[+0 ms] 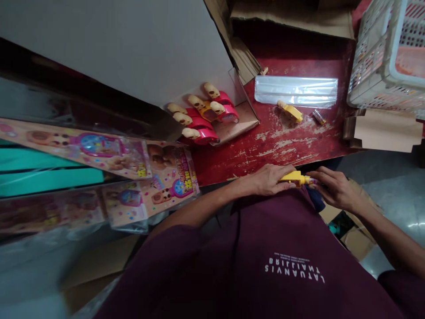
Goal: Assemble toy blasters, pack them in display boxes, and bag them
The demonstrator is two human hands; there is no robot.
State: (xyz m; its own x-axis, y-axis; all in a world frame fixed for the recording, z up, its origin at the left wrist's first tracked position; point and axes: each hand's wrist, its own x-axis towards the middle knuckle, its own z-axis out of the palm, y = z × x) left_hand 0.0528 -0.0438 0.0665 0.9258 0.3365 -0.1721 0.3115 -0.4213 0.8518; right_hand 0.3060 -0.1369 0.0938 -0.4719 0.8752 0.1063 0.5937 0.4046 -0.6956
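Close to my body, at the table's front edge, my left hand (270,179) is closed round a yellow plastic toy piece (294,178). My right hand (335,186) pinches a small purple and clear part (310,180) at the right end of that yellow piece; the two parts touch. On the red table (282,144) beyond lie another yellow toy with a cream head (290,111), a small shiny cylinder (319,117) and a clear plastic sleeve (297,91). Red and yellow toys with cream dog-like heads (202,128) stand in an open box to the left.
A white perforated basket (375,62) stands at the far right, with a cardboard box (387,130) below it. Printed toy packages (172,177) overhang the left side. Cardboard flaps (295,17) border the table's far side.
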